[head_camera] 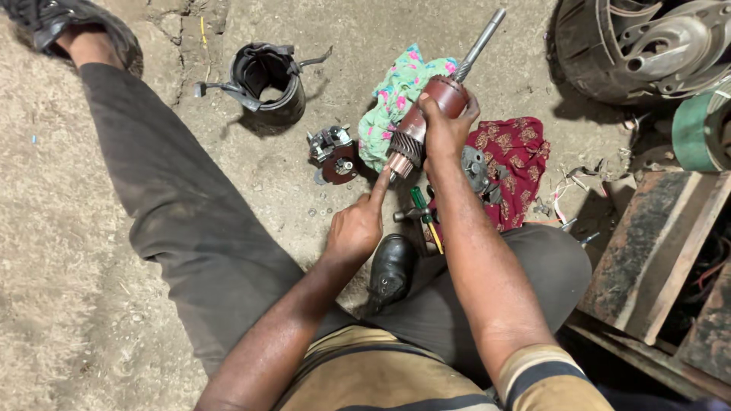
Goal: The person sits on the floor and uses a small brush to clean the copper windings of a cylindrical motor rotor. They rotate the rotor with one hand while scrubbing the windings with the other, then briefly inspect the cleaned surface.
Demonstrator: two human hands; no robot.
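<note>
My right hand (445,131) grips a motor armature (426,114), a reddish-brown wound rotor with a steel shaft pointing up to the right and a copper commutator at its lower end. My left hand (358,224) is below it, index finger stretched out and touching the commutator end. A green and pink floral cloth (388,103) lies behind the rotor. I sit on the dirt floor with legs spread.
A black cylindrical motor housing (266,80) lies at upper centre. A small brush-holder plate (335,156) sits beside the floral cloth. A red patterned cloth (514,160), a green-handled screwdriver (422,213), my black shoe (392,266), a big metal casing (640,46) and a wooden block (655,243) are nearby.
</note>
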